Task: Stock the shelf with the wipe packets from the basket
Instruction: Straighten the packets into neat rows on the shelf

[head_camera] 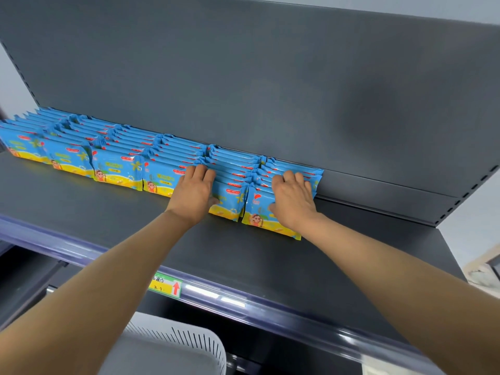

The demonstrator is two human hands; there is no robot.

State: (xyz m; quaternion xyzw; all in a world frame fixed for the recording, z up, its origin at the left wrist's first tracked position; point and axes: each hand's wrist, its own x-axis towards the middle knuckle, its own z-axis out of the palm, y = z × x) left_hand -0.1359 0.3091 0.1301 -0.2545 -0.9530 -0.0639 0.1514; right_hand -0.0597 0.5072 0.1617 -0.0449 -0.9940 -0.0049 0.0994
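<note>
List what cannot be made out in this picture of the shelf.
Head view only.
1. Basket: cut off by the bottom edge; its inside does not show.
2. Price label: print too small to read.
3. Packets: leftmost row cut by the left edge.
4. Left hand, right hand: gripping or only pressing the packets, unclear.

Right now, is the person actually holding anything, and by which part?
Yes, it seems: the right hand grips the rightmost row of wipe packets, the left hand the row beside it, fingers over top edges, thumbs on front faces.
</note>
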